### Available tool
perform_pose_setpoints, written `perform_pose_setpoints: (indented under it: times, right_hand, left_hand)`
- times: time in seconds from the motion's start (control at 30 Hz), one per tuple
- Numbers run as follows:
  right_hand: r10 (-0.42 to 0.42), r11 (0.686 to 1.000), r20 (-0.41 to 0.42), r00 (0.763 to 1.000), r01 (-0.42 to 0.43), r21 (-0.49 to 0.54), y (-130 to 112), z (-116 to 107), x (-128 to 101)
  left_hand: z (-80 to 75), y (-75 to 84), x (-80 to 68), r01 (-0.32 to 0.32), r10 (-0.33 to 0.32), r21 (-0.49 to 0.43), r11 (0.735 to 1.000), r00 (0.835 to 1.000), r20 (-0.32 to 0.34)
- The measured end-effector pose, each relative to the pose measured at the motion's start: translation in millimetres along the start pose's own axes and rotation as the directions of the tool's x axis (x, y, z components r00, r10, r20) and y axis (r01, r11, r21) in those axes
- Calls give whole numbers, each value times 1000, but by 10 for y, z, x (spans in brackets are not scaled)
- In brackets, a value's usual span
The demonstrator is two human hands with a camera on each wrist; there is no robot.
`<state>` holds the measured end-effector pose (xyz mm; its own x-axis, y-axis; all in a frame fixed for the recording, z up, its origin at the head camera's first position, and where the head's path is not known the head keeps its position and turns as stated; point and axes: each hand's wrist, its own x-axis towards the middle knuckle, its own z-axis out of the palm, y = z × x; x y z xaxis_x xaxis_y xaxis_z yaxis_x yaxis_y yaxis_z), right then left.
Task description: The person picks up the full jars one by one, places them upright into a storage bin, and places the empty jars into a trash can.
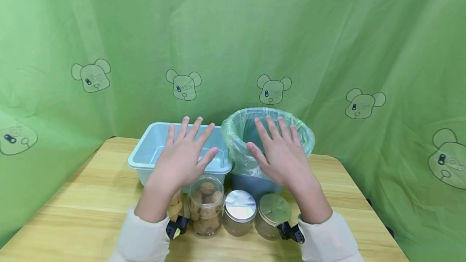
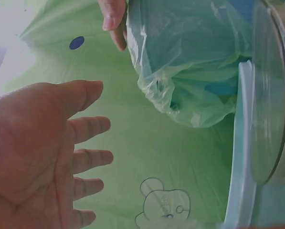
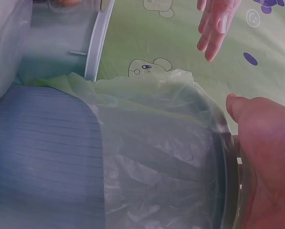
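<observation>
My left hand [image 1: 178, 157] is held with fingers spread above the light blue basin [image 1: 135, 161], gripping nothing. To its right, my right hand [image 1: 284, 155] spreads its fingers in front of and above a blue bin [image 1: 251, 183] lined with a thin green plastic bag [image 1: 240, 157]. In the left wrist view the left palm [image 2: 27, 148] faces the camera. The right palm [image 3: 269, 152] shows beside the bin's rim in the right wrist view; its fingers are mostly hidden there.
Before the containers stand a clear jar [image 1: 206, 217] of brown pieces, a silver-lidded jar [image 1: 240, 207] and another lidded jar [image 1: 274, 211]. One more container [image 1: 176, 205] of brown pieces is partly behind my left wrist. A green curtain [image 1: 225, 43] hangs behind the wooden table [image 1: 91, 197].
</observation>
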<state>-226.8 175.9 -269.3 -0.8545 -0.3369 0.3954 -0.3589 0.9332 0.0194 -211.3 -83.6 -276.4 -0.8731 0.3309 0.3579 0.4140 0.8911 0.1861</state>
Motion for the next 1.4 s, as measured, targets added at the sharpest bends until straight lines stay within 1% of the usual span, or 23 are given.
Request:
perform_pose_setpoints:
  times: [0.2, 0.37, 0.5, 0.63, 0.77, 0.93, 1.17, 1.27, 1.33, 1.4]
  right_hand:
    - [-28, 999, -2, 1000, 28, -17, -31, -7, 23]
    - [-72, 997, -30, 997, 71, -31, -59, -17, 42]
    - [-130, 991, -61, 990, 128, -29, -76, -21, 70]
    - [-209, 978, -87, 974, 208, -29, -95, -19, 103]
    - [-301, 954, -121, 946, 298, -44, -116, -13, 134]
    - [-419, 908, -175, 891, 412, -79, -163, -4, 171]
    - [-534, 846, -204, 821, 519, -125, -284, 48, 179]
    - [-572, 820, -206, 794, 555, -141, -351, 91, 165]
    - [-597, 802, -197, 777, 575, -161, -398, 123, 153]
    - [-621, 783, -181, 762, 596, -176, -448, 161, 138]
  left_hand:
    - [-54, -109, -74, 24, -23, -22, 999, 999, 26]
    - [-114, -237, -132, 38, -36, -43, 998, 998, 43]
    - [-177, -373, -185, 38, -36, -53, 998, 999, 33]
    - [-229, -543, -227, 56, -53, -73, 996, 997, 47]
    - [-278, -717, -270, 90, -85, -88, 992, 994, 65]
    - [-314, -910, -317, 128, -120, -98, 987, 989, 88]
    - [-248, -1220, -345, 152, -144, -62, 986, 983, 115]
    - [-192, -1372, -353, 139, -131, -71, 988, 985, 113]
    - [-151, -1468, -353, 118, -109, -80, 990, 988, 107]
    - [-109, -1561, -348, 90, -80, -108, 990, 992, 100]
